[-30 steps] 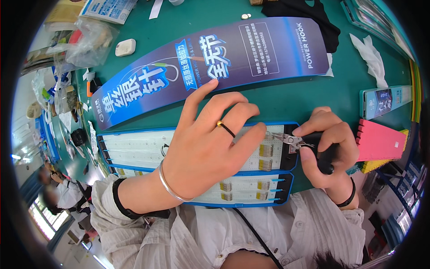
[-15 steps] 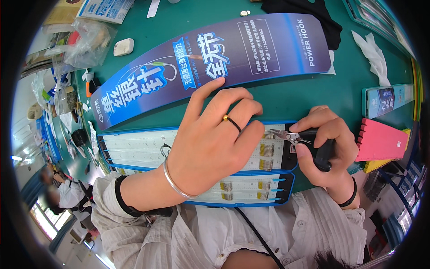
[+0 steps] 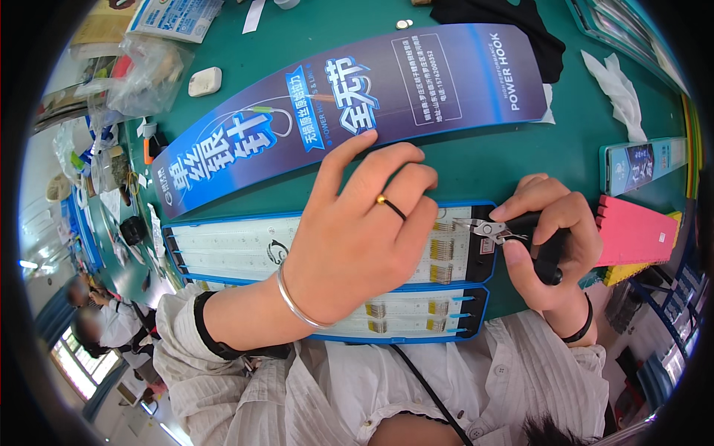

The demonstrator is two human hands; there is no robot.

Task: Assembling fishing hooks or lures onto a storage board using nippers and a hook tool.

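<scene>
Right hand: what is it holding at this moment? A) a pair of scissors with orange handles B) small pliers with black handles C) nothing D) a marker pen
B. The right hand grips small black-handled pliers, metal tip pointing at the right end of the blue-edged white board that the left hand presses down.

Left hand point(image 3: 364, 223) lies flat on the blue-edged white board point(image 3: 245, 249), pressing it onto the green worktop point(image 3: 483, 160). Right hand point(image 3: 554, 241) has small black-handled cutters point(image 3: 513, 234) in its grip, tips at the board's right end.
</scene>
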